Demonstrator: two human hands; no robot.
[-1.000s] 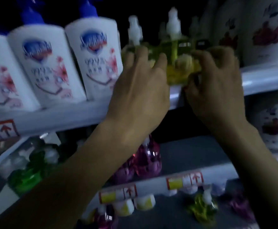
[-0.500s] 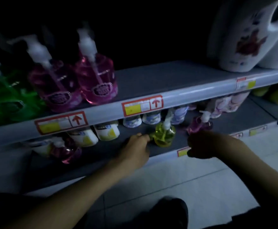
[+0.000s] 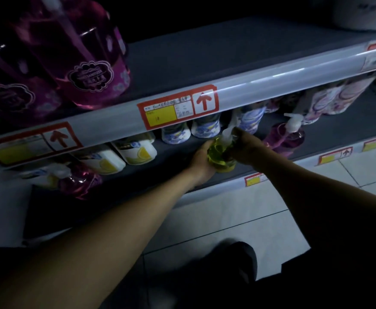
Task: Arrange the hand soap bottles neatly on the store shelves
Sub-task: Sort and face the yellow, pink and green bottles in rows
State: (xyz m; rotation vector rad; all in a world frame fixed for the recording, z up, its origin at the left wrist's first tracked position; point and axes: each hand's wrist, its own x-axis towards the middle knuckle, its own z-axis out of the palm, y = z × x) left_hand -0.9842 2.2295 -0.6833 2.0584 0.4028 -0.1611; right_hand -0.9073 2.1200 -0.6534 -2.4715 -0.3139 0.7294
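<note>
both hands on the yellow soap bottle on the bottom shelf, left hand cupping its side w/ curled fingers, right hand wrapped round the pump end.

Clear, shiny plastic on the yellow bottle, see-through, with yellow soap inside. Same glossy clear plastic on the big pink bottles, with bright glints. Smooth white plastic, not see-through, on the lemon bottles. Dull white plastic on the pump top. Shiny clear plastic strip over a paper price tag. Matt grey shelf top. Smooth, pale floor tiles.
</note>
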